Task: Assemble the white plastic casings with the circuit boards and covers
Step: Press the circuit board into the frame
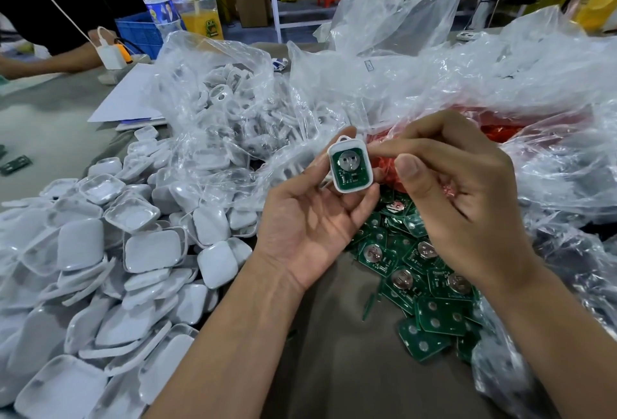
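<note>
Now, with the white casing (350,165) at the frame's centre cradled in my left hand (310,218), its green circuit board (350,169) already inside, my right hand (444,198) pinches its right edge between curled fingers. I should press the board flat and level before reaching for a cover from the pile of covers (100,268) at lower left.

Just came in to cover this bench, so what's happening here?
A person is putting small devices together. The left hand holds a white casing with a green board already in it, no cover on yet. The right hand touches the casing's right edge. Loose covers are heaped to the left, spare boards lie under the hands.
</note>
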The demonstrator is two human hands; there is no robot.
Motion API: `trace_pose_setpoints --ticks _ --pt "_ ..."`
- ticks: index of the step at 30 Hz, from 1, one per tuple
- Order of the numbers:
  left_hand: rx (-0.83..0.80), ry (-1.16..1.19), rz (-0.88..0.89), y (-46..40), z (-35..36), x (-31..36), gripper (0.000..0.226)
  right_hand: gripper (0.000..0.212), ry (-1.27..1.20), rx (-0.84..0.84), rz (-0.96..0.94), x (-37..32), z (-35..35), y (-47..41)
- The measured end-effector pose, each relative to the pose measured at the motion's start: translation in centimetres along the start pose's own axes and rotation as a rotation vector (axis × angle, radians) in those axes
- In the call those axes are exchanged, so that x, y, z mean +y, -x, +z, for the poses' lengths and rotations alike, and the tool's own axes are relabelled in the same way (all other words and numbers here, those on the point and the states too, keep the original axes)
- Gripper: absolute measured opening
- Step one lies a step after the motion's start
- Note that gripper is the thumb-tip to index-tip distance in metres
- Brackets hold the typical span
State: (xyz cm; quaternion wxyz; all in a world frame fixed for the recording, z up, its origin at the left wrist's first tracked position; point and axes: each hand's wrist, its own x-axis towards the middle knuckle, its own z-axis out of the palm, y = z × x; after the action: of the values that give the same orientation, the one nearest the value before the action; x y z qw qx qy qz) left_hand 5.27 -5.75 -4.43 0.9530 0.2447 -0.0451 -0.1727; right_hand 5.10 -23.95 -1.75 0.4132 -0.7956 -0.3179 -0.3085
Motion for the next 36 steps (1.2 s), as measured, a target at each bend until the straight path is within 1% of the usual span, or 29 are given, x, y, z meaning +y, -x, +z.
trace_pose_setpoints --ticks 4,10,15,19,24,28,32,34,36 --pt "0.015 0.026 -0.003 0.0 0.0 0.0 0.036 0.023 0.000 -0.019 -0.009 0.0 0.1 0.0" --pt "0.023 0.021 -0.005 0.0 0.3 0.1 0.044 0.024 0.007 -0.054 0.001 0.0 0.2 0.0" --pt "0.058 0.007 -0.031 0.1 0.7 -0.3 0.036 0.026 0.039 -0.078 0.004 -0.1 0.5 0.1" --pt "0.089 -0.021 -0.008 0.1 0.6 -0.6 0.037 0.026 0.063 -0.097 0.025 0.0 1.0 0.3" --pt "0.074 -0.045 -0.010 0.0 0.6 -0.7 0.036 0.024 0.002 -0.080 0.058 0.5 0.8 0.2" --pt "0.083 -0.050 -0.018 0.1 0.8 -0.7 0.026 0.024 -0.061 -0.084 0.082 0.4 0.8 0.1" --pt "0.085 -0.019 -0.020 0.4 1.1 -0.4 0.024 0.029 -0.106 -0.108 0.084 0.2 0.7 0.1" --pt "0.095 -0.004 -0.001 0.6 1.4 0.0 0.028 0.034 -0.165 -0.107 0.110 -0.1 0.6 0.0" --pt "0.110 0.014 0.035 1.0 1.7 0.6 0.037 0.035 -0.184 -0.101 0.153 -0.4 0.8 0.1"
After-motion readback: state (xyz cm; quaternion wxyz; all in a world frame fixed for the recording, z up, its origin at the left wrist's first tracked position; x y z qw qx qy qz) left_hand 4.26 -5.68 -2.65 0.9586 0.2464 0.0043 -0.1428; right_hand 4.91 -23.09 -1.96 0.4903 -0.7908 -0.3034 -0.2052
